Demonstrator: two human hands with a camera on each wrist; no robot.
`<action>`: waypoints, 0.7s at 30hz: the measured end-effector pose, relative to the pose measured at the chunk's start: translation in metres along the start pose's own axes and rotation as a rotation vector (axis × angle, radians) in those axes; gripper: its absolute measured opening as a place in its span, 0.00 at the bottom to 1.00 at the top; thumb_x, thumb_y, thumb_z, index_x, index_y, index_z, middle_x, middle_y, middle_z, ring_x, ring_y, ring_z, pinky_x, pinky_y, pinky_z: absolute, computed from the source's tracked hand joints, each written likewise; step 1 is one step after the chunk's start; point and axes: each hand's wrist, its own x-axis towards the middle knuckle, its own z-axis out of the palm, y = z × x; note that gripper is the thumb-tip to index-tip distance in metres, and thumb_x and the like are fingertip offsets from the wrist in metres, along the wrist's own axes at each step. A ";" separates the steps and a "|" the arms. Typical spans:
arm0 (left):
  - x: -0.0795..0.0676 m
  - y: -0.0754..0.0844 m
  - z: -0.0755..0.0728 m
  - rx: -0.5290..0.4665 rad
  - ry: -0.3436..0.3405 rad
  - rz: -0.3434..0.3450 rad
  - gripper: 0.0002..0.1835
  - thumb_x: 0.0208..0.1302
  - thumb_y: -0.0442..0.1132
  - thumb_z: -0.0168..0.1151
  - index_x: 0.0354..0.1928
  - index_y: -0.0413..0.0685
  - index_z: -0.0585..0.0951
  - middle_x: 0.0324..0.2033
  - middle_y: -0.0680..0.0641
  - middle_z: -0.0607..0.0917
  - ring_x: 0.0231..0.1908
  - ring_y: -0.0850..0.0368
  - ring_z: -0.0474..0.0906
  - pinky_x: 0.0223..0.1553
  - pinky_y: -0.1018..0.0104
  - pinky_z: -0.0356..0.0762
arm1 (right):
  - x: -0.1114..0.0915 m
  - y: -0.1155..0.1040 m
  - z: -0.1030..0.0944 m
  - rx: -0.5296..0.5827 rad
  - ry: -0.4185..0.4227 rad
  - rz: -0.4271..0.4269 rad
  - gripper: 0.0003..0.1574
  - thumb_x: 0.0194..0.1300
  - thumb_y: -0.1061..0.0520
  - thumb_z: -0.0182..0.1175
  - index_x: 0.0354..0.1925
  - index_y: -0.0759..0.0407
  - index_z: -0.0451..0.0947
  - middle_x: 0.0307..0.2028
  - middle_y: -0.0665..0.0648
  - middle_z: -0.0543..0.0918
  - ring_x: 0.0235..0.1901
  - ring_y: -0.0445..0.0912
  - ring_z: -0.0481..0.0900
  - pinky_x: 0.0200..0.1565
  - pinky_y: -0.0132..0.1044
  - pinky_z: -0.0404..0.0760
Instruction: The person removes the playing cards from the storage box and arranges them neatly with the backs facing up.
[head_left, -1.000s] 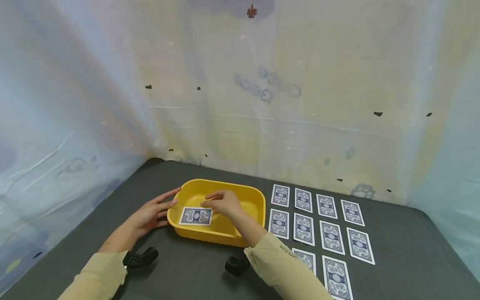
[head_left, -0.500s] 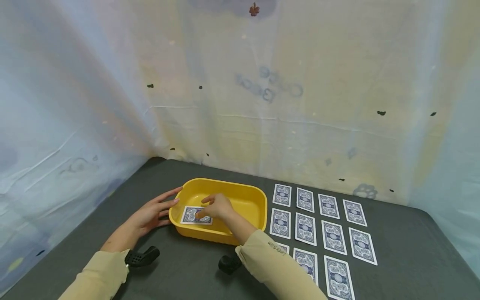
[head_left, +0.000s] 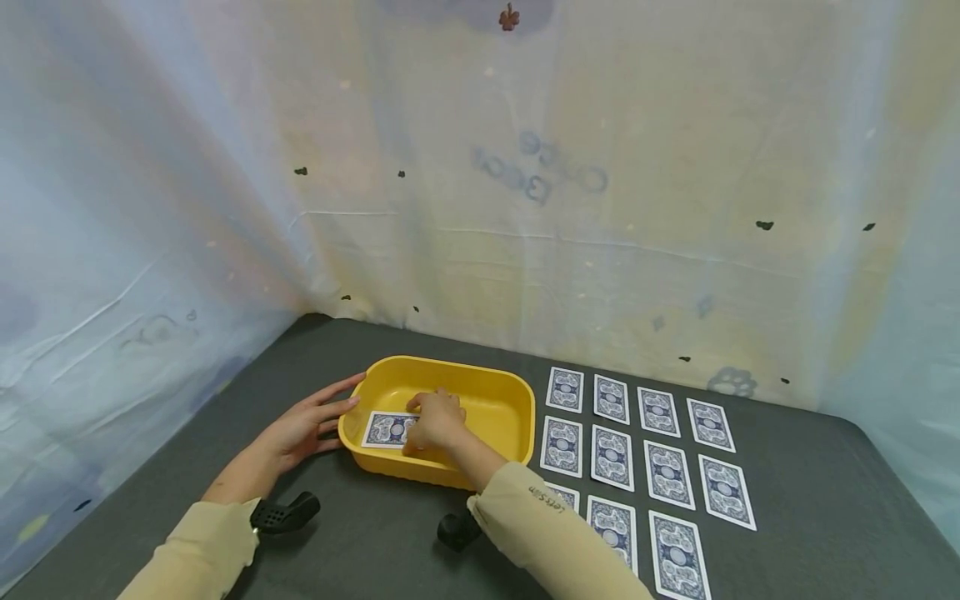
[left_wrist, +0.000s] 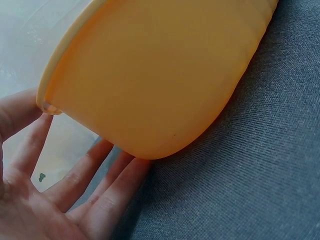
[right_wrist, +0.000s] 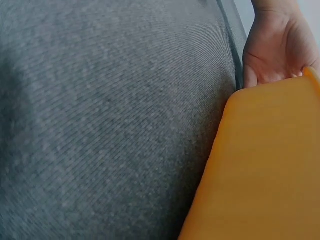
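Note:
My left hand [head_left: 300,433] is at the left end of a yellow plastic tub [head_left: 491,375], fingers spread and fairly straight. In the left wrist view its fingertips touch the tub's wall [left_wrist: 150,80] below the rim. Inside the tub, at the left, a playing card [head_left: 386,429] lies with its blue patterned back up. My right hand [head_left: 438,421] reaches in over the card's right end, thumb and forefinger bent near its two right corners. Whether they pinch it I cannot tell. The right wrist view shows the tub's outer side, not the right fingers.
Right of the tub, several playing cards [head_left: 611,458] lie back up in rows on the dark grey table [head_left: 817,500]. My right sleeve [head_left: 555,525] covers part of the nearest row. A pale patterned curtain [head_left: 480,208] hangs behind and at the left.
The right thumb and forefinger have shifted from the card's upper right corner, across its face, to its right end. The left hand and tub have hardly moved.

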 end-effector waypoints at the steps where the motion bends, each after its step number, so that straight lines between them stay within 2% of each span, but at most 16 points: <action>1: 0.000 0.000 0.000 0.004 -0.006 0.003 0.38 0.70 0.54 0.54 0.76 0.63 0.50 0.75 0.42 0.46 0.66 0.47 0.63 0.56 0.54 0.74 | 0.000 0.000 0.000 -0.001 0.000 -0.003 0.36 0.39 0.61 0.77 0.51 0.56 0.81 0.58 0.62 0.73 0.61 0.57 0.64 0.60 0.50 0.63; 6: -0.001 0.000 0.000 0.006 -0.008 0.006 0.37 0.70 0.53 0.54 0.76 0.62 0.50 0.75 0.41 0.47 0.63 0.51 0.67 0.56 0.53 0.75 | 0.000 0.002 0.000 -0.025 0.003 -0.016 0.32 0.39 0.60 0.78 0.48 0.57 0.82 0.44 0.58 0.77 0.46 0.53 0.66 0.49 0.44 0.65; 13: -0.001 0.001 0.001 0.009 -0.005 0.002 0.38 0.70 0.53 0.54 0.76 0.62 0.50 0.75 0.42 0.46 0.65 0.47 0.64 0.57 0.51 0.73 | -0.003 0.002 -0.003 -0.038 0.005 -0.009 0.26 0.37 0.60 0.79 0.37 0.58 0.79 0.36 0.55 0.74 0.43 0.51 0.65 0.48 0.41 0.66; 17: 0.000 0.000 0.000 0.022 0.004 0.000 0.38 0.70 0.54 0.54 0.76 0.63 0.50 0.75 0.42 0.47 0.65 0.47 0.64 0.57 0.52 0.73 | -0.007 0.003 -0.006 0.026 0.021 -0.029 0.23 0.37 0.63 0.79 0.32 0.59 0.76 0.31 0.54 0.74 0.36 0.48 0.68 0.39 0.35 0.70; 21: 0.001 0.000 -0.001 0.020 0.022 -0.011 0.38 0.68 0.55 0.55 0.76 0.64 0.52 0.75 0.43 0.49 0.61 0.50 0.68 0.56 0.53 0.75 | -0.011 0.006 -0.009 0.118 0.034 -0.043 0.19 0.39 0.67 0.75 0.30 0.60 0.76 0.27 0.53 0.76 0.29 0.45 0.70 0.29 0.31 0.71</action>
